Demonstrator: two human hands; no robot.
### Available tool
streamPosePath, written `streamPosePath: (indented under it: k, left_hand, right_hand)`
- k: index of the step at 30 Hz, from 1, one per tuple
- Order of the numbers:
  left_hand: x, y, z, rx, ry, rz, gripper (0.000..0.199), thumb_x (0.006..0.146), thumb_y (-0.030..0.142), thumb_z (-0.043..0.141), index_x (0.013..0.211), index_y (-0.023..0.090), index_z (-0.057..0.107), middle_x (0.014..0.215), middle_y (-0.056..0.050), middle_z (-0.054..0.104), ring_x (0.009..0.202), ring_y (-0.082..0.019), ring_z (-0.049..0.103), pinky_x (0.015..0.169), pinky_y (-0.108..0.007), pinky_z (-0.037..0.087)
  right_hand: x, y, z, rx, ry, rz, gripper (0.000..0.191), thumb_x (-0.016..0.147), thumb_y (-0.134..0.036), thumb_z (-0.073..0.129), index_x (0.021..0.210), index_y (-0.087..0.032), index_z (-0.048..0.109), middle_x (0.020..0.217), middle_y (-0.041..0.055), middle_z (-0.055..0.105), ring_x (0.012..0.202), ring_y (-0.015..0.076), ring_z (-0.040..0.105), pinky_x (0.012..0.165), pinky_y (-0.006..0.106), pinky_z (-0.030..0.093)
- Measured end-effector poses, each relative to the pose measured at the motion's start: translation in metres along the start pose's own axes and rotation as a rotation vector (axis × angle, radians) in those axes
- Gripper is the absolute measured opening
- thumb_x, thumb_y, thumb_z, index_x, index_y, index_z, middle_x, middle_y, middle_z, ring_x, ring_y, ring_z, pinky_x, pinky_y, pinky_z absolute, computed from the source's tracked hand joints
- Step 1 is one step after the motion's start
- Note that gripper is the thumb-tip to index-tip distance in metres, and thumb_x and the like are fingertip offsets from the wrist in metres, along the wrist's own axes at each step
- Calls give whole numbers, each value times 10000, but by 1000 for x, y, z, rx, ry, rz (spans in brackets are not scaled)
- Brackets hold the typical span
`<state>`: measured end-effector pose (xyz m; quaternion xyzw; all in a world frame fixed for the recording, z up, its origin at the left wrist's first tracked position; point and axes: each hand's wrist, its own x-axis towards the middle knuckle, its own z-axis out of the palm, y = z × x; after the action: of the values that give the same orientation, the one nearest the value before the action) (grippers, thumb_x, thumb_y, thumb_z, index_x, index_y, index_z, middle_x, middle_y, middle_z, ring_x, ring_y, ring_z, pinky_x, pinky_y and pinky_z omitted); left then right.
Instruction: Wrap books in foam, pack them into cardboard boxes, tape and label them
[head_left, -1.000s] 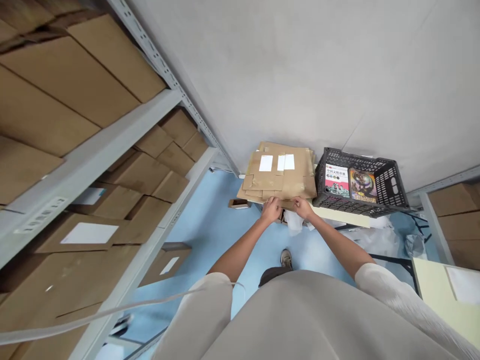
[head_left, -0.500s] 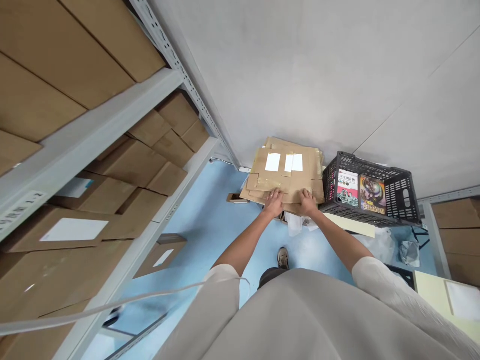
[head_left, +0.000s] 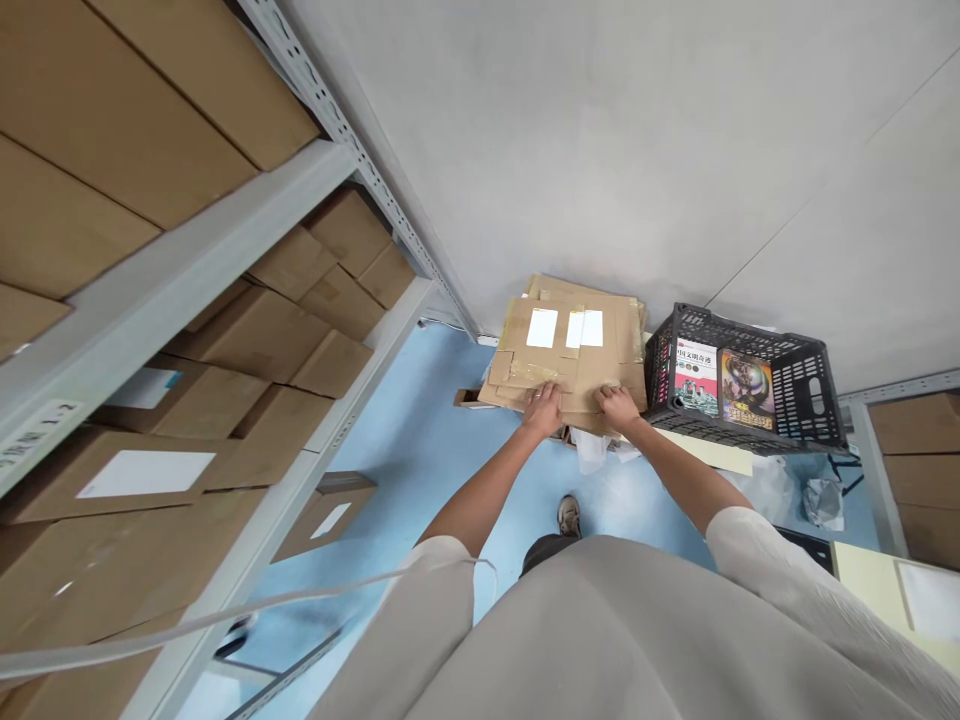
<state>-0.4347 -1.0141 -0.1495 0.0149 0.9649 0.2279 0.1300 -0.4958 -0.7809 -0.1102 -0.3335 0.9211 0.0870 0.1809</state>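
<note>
A flattened cardboard box with white labels lies on top of a stack of flat cardboard against the wall. My left hand grips the near edge of this top piece, its fingers curled over the cardboard. To the right of it, my right hand holds the same edge near the corner, fingers bent. The undersides of both hands are hidden. Just right of the stack stands a black plastic crate, with a pink-and-white book and a dark colourful book in it.
Metal shelving loaded with cardboard boxes rises on the left. A labelled carton sits low beside it. Clear plastic bags lie beneath the crate. A pale tabletop is at the lower right; the grey wall closes the far side.
The top flattened box has shifted slightly left and toward me, with both hands staying at its near edge. My right hand's fingers are more curled. The view has moved a little.
</note>
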Motion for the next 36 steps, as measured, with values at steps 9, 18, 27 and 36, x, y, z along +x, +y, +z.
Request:
streamPosePath:
  k: [9,18,27,36]
  left_hand:
    - [-13,-8,-8,20,27,-53,673,1010,273,515,1675,180,467,1758,-169,430,1643,-359,362,1347,-537,300]
    - [-4,2,-27,-4,44,-72,647,1115,485,402,1694,200,441,1747,-176,433,1601,-367,422,1308,-514,354]
    - [4,13,-35,-136,63,-71,720,1114,610,325,1686,196,462,1746,-183,437,1594,-342,463,1277,-463,397]
    - [21,51,-37,-175,61,-23,721,1104,673,287,1667,274,497,1736,-150,489,1623,-317,443,1275,-506,406]
  right_hand:
    - [-6,-20,-5,-50,45,-146,386,1004,-249,613,1337,-60,663,1279,242,709,1163,342,600,1025,453,376]
    - [-10,-17,-44,-128,208,-212,325,1073,-178,506,1313,-70,697,1272,249,712,1175,352,541,971,472,365]
    - [-32,-10,-87,-114,297,-279,348,1097,-168,455,1264,-152,760,1196,195,707,1159,344,490,956,483,364]
    - [-98,36,-98,-96,312,-230,453,1068,-173,474,1472,-155,678,1349,213,667,1213,370,457,978,507,355]
